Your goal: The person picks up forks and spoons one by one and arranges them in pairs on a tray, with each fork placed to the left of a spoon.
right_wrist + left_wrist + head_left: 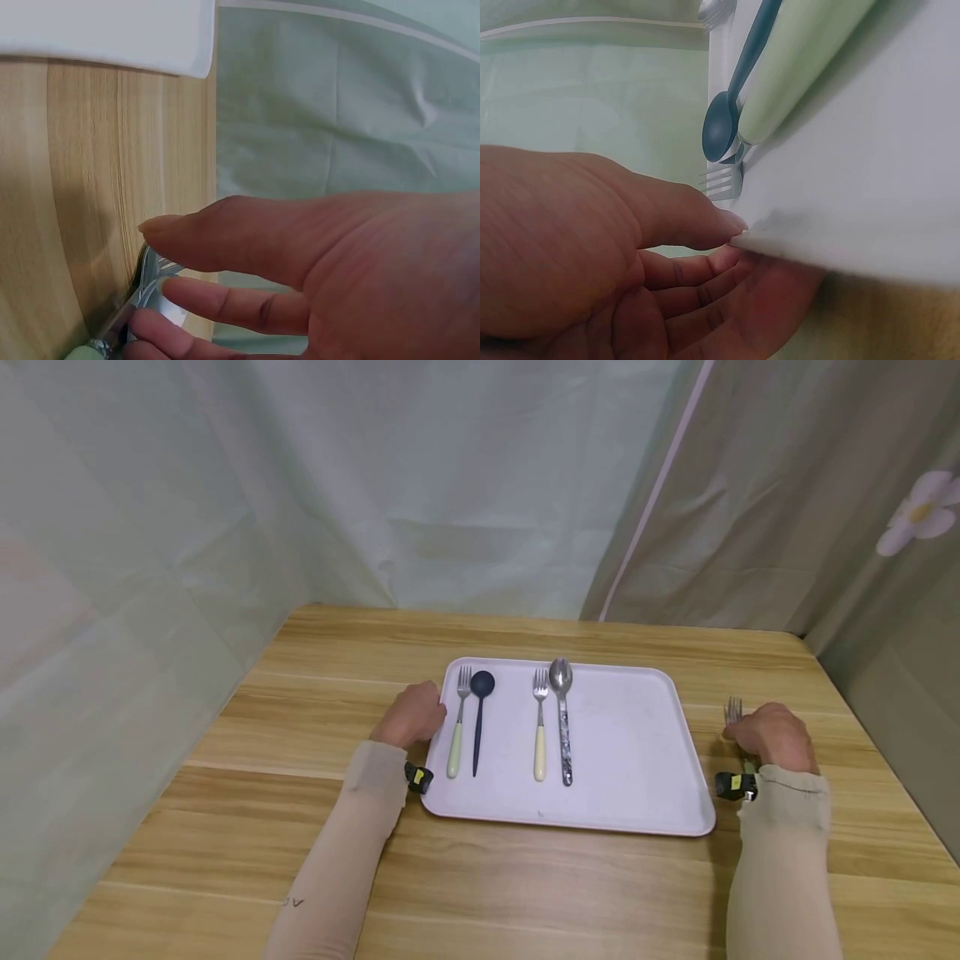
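Note:
A white tray (pixel 622 752) lies on the table, and my left hand (pixel 411 717) pinches its left rim between thumb (pixel 712 225) and fingers. On the tray, near that hand, are a green-handled fork (pixel 455 747) and a dark blue spoon (pixel 482 685). Further right on it lie a cream-handled fork (pixel 540 747) and a metal spoon (pixel 561 677) with a patterned handle. Right of the tray, my right hand (pixel 776 739) holds metal cutlery by its head, including a fork (pixel 733 708) whose tines show past the fingers. A pale green handle (pixel 86 352) shows below; the hand hides the rest.
The wooden table (pixel 570 893) extends around the tray on every side. Pale curtains (pixel 480 485) hang behind its far edge and along both sides. A black wrist camera (pixel 735 785) sits between my right wrist and the tray.

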{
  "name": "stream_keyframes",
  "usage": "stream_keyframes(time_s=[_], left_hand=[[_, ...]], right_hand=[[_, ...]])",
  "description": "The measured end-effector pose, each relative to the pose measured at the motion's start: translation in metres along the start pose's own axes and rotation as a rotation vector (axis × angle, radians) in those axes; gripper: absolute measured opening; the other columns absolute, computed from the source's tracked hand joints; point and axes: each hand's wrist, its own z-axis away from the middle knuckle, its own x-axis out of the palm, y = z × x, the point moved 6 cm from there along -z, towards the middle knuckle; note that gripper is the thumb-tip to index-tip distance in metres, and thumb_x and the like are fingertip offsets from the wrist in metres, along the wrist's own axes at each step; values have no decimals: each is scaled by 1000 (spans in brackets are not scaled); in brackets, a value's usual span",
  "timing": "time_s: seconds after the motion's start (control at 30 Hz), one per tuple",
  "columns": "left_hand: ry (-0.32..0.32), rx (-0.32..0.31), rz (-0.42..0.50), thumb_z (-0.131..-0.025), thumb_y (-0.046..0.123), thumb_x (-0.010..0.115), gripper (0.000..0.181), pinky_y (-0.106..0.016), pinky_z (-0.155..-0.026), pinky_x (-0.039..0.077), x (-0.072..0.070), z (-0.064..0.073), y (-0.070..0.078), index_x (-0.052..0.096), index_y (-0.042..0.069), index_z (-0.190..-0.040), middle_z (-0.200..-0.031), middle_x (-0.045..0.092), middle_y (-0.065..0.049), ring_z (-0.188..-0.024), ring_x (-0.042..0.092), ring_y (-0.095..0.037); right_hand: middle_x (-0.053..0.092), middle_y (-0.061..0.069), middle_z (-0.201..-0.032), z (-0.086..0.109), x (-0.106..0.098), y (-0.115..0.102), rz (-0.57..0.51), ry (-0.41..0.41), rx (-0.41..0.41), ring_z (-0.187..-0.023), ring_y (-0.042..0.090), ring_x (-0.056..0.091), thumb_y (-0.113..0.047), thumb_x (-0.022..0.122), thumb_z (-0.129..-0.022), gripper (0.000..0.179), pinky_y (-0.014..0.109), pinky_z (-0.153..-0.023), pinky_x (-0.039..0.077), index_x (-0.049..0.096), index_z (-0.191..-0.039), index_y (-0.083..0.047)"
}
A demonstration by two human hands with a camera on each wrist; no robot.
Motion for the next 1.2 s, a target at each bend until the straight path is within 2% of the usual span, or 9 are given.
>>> stream_keyframes(time_s=[0.2, 0.37, 0.6, 0.93, 1.2], left_hand=[[2, 3, 7, -105, 14, 42, 25, -24, -54, 45, 0, 0, 0, 62, -2, -101, -81, 61, -11, -67, 61, -20], [1, 0, 2, -105, 14, 42, 25, -24, -54, 45, 0, 1, 0, 61, -2, -103, -81, 60, -11, -68, 60, -20], [-3, -4, 7, -105, 14, 42, 26, -24, -55, 46, 0, 2, 2, 62, -2, -102, -81, 61, -11, -68, 61, -19], [-11, -13, 5, -106, 14, 42, 26, -24, -56, 46, -1, 2, 1, 61, -2, -105, -83, 61, -12, -69, 61, -20], [-16, -21, 7, -106, 15, 42, 26, -24, -57, 47, 1, 2, 0, 61, -3, -107, -84, 61, -12, -70, 62, -21]], right_hand=[[53, 24, -92, 1, 0, 0, 22, 8, 6, -81, 34, 53, -30, 61, -94, 52, 41, -66, 49, 54, -112, 18], [51, 23, -90, 3, 0, 1, 0, 15, 22, -79, 33, 52, -23, 61, -94, 46, 38, -64, 48, 52, -112, 18], [50, 19, -82, 2, 1, 3, -22, 17, 17, -72, 30, 52, -17, 63, -91, 34, 36, -60, 47, 54, -101, 14], [49, 19, -80, 1, 2, 0, 1, 11, -10, -71, 29, 52, -15, 54, -92, 28, 35, -59, 46, 52, -97, 12], [51, 19, -80, 0, 4, 1, -31, 7, -12, -71, 29, 53, -16, 60, -91, 30, 34, -59, 48, 52, -97, 12]])
